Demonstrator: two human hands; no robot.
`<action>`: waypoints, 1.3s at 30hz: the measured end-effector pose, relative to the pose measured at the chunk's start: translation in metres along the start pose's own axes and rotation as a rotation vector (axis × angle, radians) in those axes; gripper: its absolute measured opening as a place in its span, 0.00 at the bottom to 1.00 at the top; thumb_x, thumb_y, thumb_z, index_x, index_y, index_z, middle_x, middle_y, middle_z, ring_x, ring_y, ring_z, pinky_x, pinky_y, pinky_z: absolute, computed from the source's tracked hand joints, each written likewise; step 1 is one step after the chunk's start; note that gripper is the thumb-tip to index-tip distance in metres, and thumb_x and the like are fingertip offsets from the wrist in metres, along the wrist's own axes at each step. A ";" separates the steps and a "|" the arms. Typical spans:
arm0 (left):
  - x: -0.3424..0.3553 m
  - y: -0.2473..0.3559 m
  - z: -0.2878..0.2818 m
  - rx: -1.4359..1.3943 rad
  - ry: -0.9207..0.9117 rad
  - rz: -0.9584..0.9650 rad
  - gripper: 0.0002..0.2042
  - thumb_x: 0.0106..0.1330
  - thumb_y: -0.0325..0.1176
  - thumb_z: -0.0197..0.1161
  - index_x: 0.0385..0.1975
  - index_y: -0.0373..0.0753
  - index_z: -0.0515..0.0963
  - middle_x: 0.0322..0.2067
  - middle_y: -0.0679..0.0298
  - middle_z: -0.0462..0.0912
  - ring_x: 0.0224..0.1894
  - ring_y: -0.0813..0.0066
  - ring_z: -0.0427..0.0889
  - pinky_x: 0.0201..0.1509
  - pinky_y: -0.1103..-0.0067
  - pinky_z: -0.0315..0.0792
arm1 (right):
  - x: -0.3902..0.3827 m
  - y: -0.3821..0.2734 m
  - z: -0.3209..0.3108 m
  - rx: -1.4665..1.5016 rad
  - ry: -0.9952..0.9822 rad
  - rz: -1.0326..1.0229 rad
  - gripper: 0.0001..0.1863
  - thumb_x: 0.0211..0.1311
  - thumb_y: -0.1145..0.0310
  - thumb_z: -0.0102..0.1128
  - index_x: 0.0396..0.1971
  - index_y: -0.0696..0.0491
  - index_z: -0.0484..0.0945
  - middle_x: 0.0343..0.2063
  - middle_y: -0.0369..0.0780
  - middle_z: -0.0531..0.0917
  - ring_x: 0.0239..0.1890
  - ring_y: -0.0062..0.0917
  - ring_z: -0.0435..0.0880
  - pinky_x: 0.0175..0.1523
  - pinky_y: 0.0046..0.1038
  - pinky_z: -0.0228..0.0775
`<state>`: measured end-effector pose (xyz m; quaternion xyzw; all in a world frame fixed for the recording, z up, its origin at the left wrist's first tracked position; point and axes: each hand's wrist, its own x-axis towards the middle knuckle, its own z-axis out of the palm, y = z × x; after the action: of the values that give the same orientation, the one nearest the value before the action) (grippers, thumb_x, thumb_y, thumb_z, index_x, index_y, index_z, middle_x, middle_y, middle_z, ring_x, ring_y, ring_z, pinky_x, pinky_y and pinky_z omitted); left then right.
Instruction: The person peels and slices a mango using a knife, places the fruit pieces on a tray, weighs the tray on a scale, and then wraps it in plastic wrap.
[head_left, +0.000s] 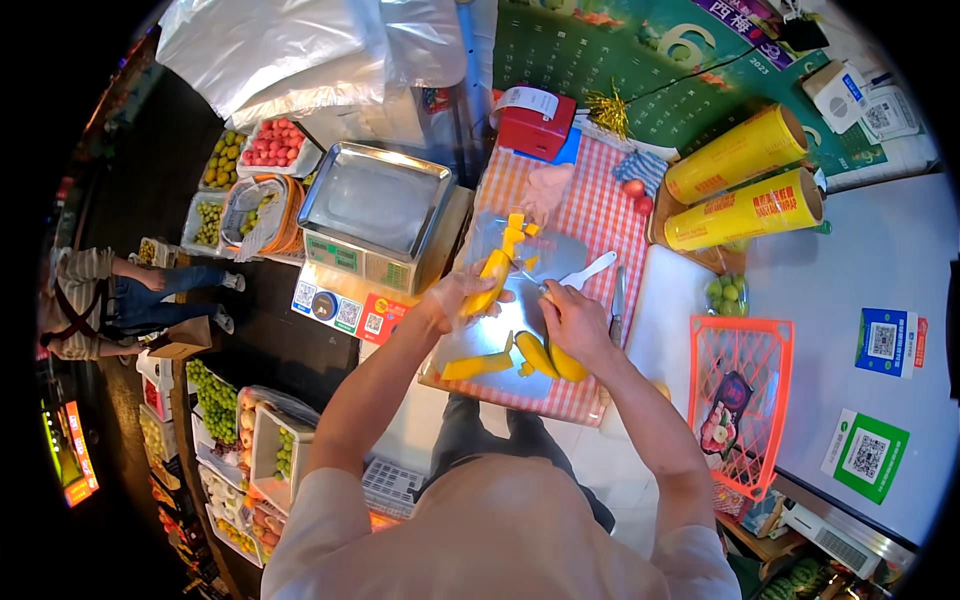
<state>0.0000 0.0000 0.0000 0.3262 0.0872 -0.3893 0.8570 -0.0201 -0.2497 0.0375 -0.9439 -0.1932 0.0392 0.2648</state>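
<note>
My left hand (447, 303), in what looks like a clear plastic glove, grips a long yellow fruit piece (487, 284) above a shiny board (488, 338). My right hand (580, 325) is closed round a small tool with a thin metal end (528, 276), which points at the fruit; its handle is hidden in my fingers. Beyond my left hand lie several yellow fruit chunks (512, 236). Nearer me are a yellow fruit wedge (477, 366) and curved yellow fruit pieces (537, 355). A white-handled utensil (592, 270) and a knife (617, 303) rest right of the board.
The table has a red checkered cloth (610, 225). A metal-topped scale (378, 205) stands left, a red printer (535, 125) at the back. Yellow film rolls (743, 212) and an orange basket (693, 400) are right. Fruit crates (275, 455) and a person (130, 295) are left.
</note>
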 end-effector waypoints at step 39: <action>0.035 -0.022 -0.028 -0.285 0.161 0.001 0.22 0.67 0.22 0.62 0.61 0.37 0.68 0.48 0.58 0.80 0.37 0.74 0.80 0.40 0.84 0.81 | 0.015 0.010 0.013 0.057 0.109 0.002 0.18 0.64 0.63 0.61 0.49 0.57 0.79 0.29 0.48 0.84 0.28 0.44 0.85 0.33 0.41 0.78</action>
<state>0.0109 -0.0145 -0.0470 0.2315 0.2097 -0.3452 0.8850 -0.0052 -0.2455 0.0219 -0.9370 -0.1764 -0.0064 0.3015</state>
